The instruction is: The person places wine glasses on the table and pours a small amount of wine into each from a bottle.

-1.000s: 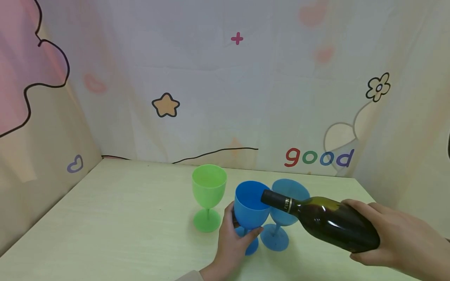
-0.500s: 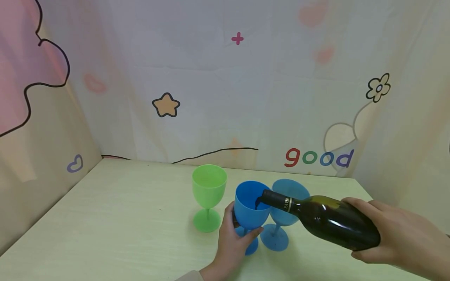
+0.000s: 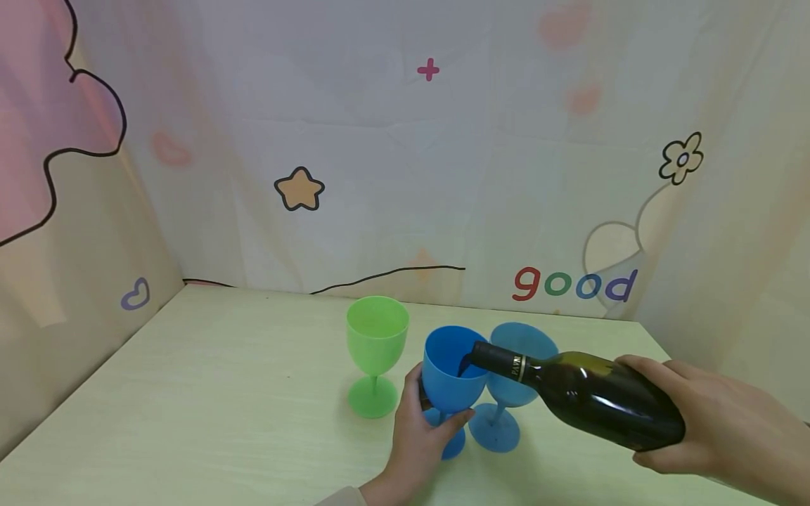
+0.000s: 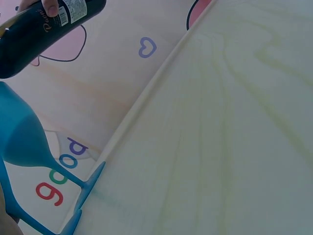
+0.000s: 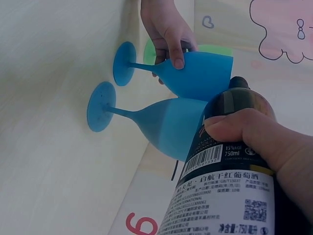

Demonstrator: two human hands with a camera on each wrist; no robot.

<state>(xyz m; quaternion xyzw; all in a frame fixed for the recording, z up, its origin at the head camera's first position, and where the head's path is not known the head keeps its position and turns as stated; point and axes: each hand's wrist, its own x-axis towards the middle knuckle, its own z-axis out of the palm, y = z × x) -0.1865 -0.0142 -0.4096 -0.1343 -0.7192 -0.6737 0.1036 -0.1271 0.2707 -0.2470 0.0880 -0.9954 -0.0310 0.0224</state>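
Note:
A dark bottle (image 3: 607, 404) lies tilted in my right hand (image 3: 728, 422), its neck over the rim of a blue goblet (image 3: 452, 390). Dark liquid runs from its mouth into that goblet. My left hand (image 3: 420, 439) grips the goblet low on the bowl, by the stem. Just right of it stands a second blue goblet (image 3: 522, 341), partly behind the bottle neck. The right wrist view shows the bottle's white label (image 5: 220, 205) and my left hand (image 5: 168, 29) on the goblet (image 5: 200, 73).
A green goblet (image 3: 376, 344) stands upright left of my left hand. The pale table (image 3: 190, 393) meets a printed cloth backdrop (image 3: 380, 140) at its back and left edges.
Dark liquid now flows from the bottle mouth, where none showed a second ago. The bottle's base end has risen slightly with my right hand. My left hand and the goblets stay in place.

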